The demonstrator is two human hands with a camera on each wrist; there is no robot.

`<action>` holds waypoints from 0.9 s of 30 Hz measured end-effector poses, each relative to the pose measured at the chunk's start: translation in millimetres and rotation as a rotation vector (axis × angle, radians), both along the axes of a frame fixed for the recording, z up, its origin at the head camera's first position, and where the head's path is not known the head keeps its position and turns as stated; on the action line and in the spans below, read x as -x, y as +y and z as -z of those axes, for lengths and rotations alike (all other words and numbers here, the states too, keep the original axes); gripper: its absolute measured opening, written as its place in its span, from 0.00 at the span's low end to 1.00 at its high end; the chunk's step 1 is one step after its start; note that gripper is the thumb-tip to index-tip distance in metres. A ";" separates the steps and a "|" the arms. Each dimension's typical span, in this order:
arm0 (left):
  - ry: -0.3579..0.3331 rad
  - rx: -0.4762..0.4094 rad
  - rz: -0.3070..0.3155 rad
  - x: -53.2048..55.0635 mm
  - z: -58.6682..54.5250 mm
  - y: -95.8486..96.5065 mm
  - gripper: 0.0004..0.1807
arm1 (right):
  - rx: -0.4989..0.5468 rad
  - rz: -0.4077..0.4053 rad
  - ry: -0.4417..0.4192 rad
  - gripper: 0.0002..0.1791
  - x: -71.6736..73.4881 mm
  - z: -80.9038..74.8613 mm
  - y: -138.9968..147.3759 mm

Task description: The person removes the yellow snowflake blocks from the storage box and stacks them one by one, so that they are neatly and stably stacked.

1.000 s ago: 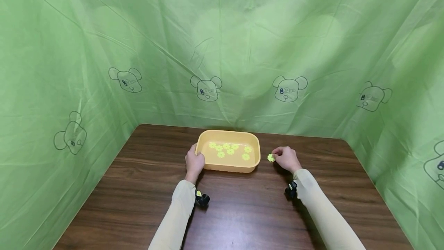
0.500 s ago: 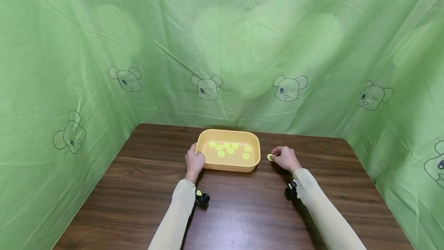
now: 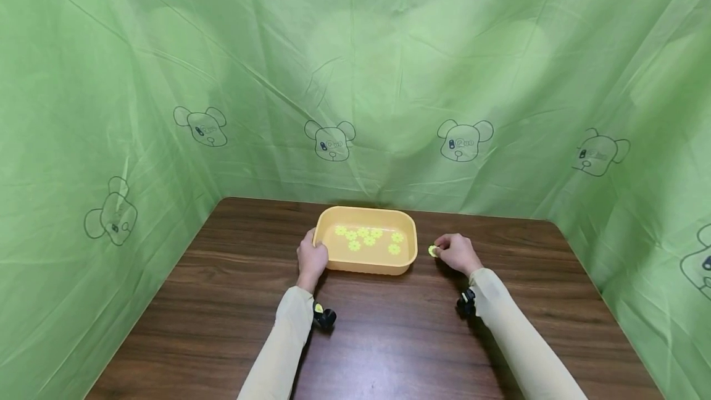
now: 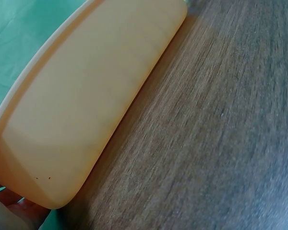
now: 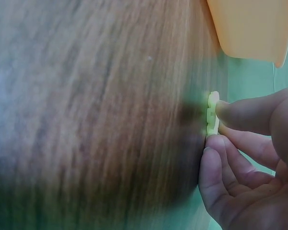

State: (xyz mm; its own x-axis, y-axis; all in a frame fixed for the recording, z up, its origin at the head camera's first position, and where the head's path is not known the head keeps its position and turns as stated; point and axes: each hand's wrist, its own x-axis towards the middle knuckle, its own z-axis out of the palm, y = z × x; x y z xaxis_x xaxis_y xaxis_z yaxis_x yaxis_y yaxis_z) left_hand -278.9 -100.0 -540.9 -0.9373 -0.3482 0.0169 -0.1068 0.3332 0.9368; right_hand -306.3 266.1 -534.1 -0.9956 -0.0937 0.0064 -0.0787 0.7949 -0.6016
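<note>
A yellow plastic basin stands on the table with several small yellow-green flower-shaped pieces lying on its floor. My left hand grips the basin's left end, thumb over the rim; in the left wrist view the basin's side wall fills the upper left. To the right of the basin, my right hand pinches one flower-shaped piece by its edge. The right wrist view shows that piece edge-on, thumb on one face and fingertips at its lower end, close to the tabletop.
The dark wood-grain table extends on all sides of the basin. A green curtain printed with bear faces surrounds its back and sides. A black wrist camera sits on the left wrist, another black camera on the right.
The right thumb and fingers have closed further over the flower-shaped piece, which has shifted slightly left and shows less of its face. The left hand and basin stay in place.
</note>
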 end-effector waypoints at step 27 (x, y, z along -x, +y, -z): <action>0.007 -0.017 0.002 -1.1 -0.5 -1.5 0.27 | -0.048 -0.006 -0.025 0.12 -1.0 -4.6 -4.3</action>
